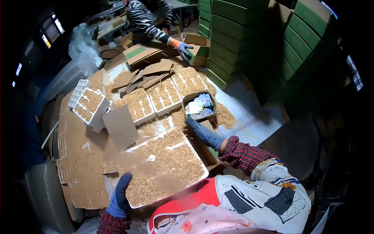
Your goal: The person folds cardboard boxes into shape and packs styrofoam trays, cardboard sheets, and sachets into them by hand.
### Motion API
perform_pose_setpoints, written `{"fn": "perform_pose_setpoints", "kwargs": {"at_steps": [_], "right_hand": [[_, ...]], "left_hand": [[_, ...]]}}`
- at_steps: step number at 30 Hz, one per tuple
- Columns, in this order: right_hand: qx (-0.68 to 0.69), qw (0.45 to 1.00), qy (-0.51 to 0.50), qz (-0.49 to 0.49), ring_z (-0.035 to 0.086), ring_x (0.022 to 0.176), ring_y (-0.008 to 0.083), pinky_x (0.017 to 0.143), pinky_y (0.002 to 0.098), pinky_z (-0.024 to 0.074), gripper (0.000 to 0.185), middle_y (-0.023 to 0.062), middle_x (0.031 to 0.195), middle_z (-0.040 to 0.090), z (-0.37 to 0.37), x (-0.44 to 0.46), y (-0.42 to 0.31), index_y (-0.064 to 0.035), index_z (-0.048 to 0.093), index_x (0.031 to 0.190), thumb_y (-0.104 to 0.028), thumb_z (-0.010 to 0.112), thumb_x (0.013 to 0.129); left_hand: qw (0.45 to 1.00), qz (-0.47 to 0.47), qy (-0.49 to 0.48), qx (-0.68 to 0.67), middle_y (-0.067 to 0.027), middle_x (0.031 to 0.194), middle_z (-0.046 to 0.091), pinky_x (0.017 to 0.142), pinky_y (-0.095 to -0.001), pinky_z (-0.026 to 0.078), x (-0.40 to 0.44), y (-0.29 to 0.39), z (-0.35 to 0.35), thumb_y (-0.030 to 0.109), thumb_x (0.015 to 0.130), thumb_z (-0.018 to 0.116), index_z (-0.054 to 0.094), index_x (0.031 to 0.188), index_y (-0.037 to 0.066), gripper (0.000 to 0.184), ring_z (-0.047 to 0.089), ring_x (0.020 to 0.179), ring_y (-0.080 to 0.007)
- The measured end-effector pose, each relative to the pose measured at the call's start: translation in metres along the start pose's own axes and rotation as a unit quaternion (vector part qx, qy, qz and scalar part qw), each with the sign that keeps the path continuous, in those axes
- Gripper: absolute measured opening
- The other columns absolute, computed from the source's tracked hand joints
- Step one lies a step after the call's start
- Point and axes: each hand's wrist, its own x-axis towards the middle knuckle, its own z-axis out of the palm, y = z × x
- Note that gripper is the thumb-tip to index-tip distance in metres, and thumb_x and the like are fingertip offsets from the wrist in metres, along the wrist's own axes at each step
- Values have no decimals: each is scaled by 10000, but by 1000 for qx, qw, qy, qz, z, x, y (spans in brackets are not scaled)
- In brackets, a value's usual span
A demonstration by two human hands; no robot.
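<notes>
A white foam tray (pixel 205 172) heaped with loose tan husk-like grains lies in front of me. My left hand (pixel 120 197), in a blue glove, is at its near left edge with the fingers stretched upward; whether it presses on the tray is unclear. My right hand (pixel 205 134), gloved too, reaches past the tray's far right corner, fingers stretched out flat. Its fingertips come up to an open carton (pixel 184 104) that holds colourful packets (pixel 200 104); contact cannot be made out.
More grain-filled white trays (pixel 146 117) stand beyond, with a tilted one (pixel 91 107) at the left. Cardboard pieces (pixel 120 125) lie among them. Opposite, another person's gloved hand (pixel 183 50) touches a green-and-brown carton (pixel 199 54). Stacked green boxes (pixel 230 39) rise at the right.
</notes>
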Motion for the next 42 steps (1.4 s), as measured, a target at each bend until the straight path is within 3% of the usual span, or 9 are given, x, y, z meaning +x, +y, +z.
{"fn": "perform_pose_setpoints", "kwargs": {"at_steps": [10,16,19,21,25,33,36,38,42], "right_hand": [[-5,1000,7,-24,324,1359,277,1133,318,220,561,199,1456,350,9,1,18,24,289,1424,-362,253,1020],[16,998,-61,0,374,1328,250,1112,299,249,666,173,1419,422,-25,9,23,34,369,1390,-497,293,995],[87,993,-58,60,561,1088,170,923,316,441,626,55,1218,587,-69,39,14,-42,535,1285,-519,582,882],[-370,914,151,-73,581,1059,309,919,423,442,630,112,1230,582,-99,75,45,-105,550,1250,-500,668,774],[-672,731,117,-1,529,1030,243,871,472,341,353,48,1041,601,-113,128,83,-151,578,1049,-395,620,797],[-235,945,220,-58,659,879,257,823,363,490,241,78,966,695,-139,114,75,-105,678,1002,-206,659,784],[3,956,241,-167,639,903,143,807,271,509,263,93,999,678,-113,71,15,6,646,1069,-30,661,809],[-22,949,239,-207,625,869,140,764,275,508,257,88,960,665,-74,26,-53,18,643,1063,9,668,807],[-267,874,-18,-406,599,977,243,892,390,451,346,66,998,641,-37,-35,-105,-75,653,1065,-136,739,735]], "left_hand": [[937,88,-19,337,-93,1165,602,903,-325,451,33,13,73,276,926,564,503,1243,-19,437,583,1035,-190],[930,38,67,359,3,829,557,609,-255,435,47,-39,64,314,908,617,375,1368,64,576,494,683,-91],[885,165,104,422,-108,952,650,685,-346,494,54,-72,48,322,888,639,383,1365,34,613,617,791,-210],[764,201,179,586,-259,1056,624,766,-433,497,44,-69,69,341,819,699,423,1312,-28,675,612,931,-433],[619,109,266,731,-228,1057,615,740,-420,502,53,-84,87,455,848,632,462,1290,-36,682,626,897,-374],[650,159,156,727,-174,876,648,658,-370,509,36,-37,92,313,840,679,621,1100,18,398,650,766,-318],[647,387,170,635,-169,1038,658,768,-333,521,62,-8,55,170,837,671,591,1209,39,403,661,882,-276],[808,341,232,419,-167,1158,616,868,-317,488,105,11,22,195,890,647,511,1270,-23,459,614,1006,-232],[742,307,371,467,-254,1457,298,1108,-389,260,254,-6,-160,425,736,773,227,1416,-88,1012,297,1352,-348]]}}
